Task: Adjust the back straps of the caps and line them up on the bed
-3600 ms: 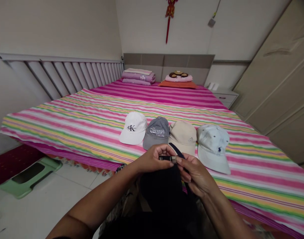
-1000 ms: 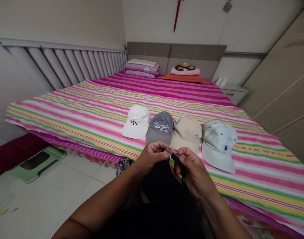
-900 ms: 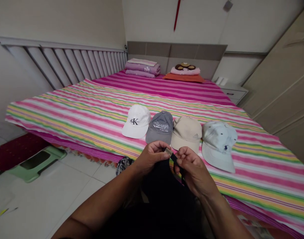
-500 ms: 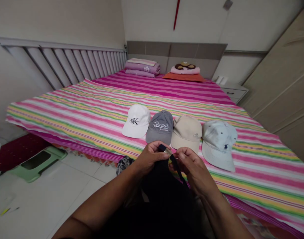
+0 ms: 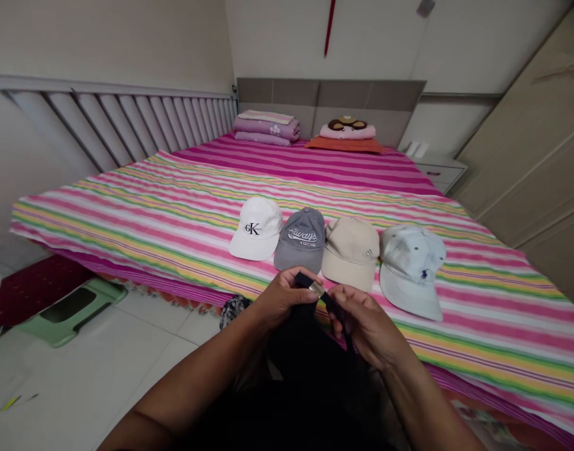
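Observation:
In front of my body, a dark strap (image 5: pixel 332 305) runs through a small metal buckle (image 5: pixel 317 289). My left hand (image 5: pixel 283 299) pinches the strap on the buckle's left side, thumb close to the metal. On the other side, my right hand (image 5: pixel 368 322) grips the strap between thumb and fingers. Whatever dark piece it belongs to blends with the black clothing below. Beyond my hands four caps would be several: a white cap (image 5: pixel 259 224), a grey cap (image 5: pixel 302 235), a beige cap (image 5: pixel 353 247) and a pale blue cap (image 5: pixel 415 266) lie side by side, brims toward me.
The caps rest on a bed with a striped sheet (image 5: pixel 141 207). Folded purple bedding (image 5: pixel 268 127) and an orange pillow (image 5: pixel 343 146) sit by the headboard (image 5: pixel 362 97). A green stool (image 5: pixel 80 313) stands on the floor at left; a nightstand (image 5: pixel 440 172) is at back right.
My right hand has shifted slightly, its fingers closer to the buckle along the strap. My left hand keeps its pinch. The view has moved a little; the caps lie as before.

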The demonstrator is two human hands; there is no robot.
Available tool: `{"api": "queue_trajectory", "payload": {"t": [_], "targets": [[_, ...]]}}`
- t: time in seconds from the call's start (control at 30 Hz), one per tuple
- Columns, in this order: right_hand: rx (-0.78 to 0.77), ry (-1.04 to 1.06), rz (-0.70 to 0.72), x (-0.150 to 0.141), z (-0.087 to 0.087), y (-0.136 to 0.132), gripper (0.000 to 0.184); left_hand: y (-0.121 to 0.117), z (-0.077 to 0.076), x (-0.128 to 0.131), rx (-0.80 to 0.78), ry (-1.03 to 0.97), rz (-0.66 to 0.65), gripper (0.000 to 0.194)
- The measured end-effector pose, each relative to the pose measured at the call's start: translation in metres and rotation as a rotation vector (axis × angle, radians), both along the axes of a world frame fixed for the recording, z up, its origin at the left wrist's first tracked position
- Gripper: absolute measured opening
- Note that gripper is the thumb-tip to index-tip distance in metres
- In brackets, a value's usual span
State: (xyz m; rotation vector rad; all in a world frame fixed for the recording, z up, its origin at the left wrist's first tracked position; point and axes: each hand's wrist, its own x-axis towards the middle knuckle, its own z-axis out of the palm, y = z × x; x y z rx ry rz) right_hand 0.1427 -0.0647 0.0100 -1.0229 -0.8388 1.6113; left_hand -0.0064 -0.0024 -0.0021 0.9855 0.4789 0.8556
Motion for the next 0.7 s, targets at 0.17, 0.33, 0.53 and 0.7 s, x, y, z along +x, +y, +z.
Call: {"api": "queue_trajectory", "payload": {"t": [0.17, 0.33, 0.53, 0.7], "targets": [[-0.002, 0.042, -0.031, -0.0008, 0.0017, 0.0017, 0.021, -0.0002, -0.0014, 0.0015, -0.012, -0.002, -0.008, 0.029], [0.035, 0.007, -0.116, -0.0051, -0.0004, 0.0023, 0.028, -0.0030, -0.0058, 0.0037, -0.030, 0.006, -0.105, 0.028], [0.029, 0.009, -0.153, -0.0053, 0.0006, 0.0018, 0.032, -0.0035, -0.0063, 0.0036, -0.037, 0.025, -0.057, 0.032], [-0.011, -0.090, 0.002, -0.0018, 0.0025, 0.0016, 0.031, -0.0012, -0.0072, 0.0050, -0.067, 0.013, 0.066, 0.026]]}}
